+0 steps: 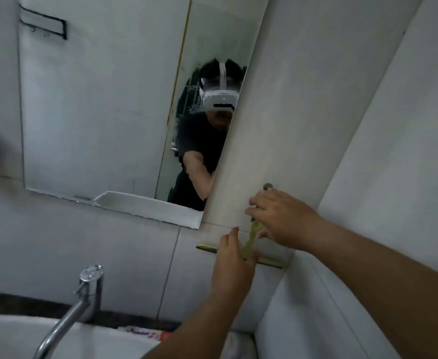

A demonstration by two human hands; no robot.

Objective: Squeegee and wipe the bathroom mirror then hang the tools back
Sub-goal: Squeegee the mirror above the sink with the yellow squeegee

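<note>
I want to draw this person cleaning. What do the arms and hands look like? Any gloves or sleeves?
No gloves, rings or watch. The left hand and right hand are bare, and both forearms are bare too. In the mirror, the person wears a black short-sleeved shirt.

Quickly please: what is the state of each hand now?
Left hand: resting against the squeegee, grip cannot be told.
Right hand: closed on the squeegee handle top, under the wall hook.

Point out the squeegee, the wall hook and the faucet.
squeegee point(268, 263): head view, on the blade's right part, clear of the hands.
wall hook point(268, 186): head view, on its round metal head above the right hand.
faucet point(91, 277): head view, on its chrome top.
</note>
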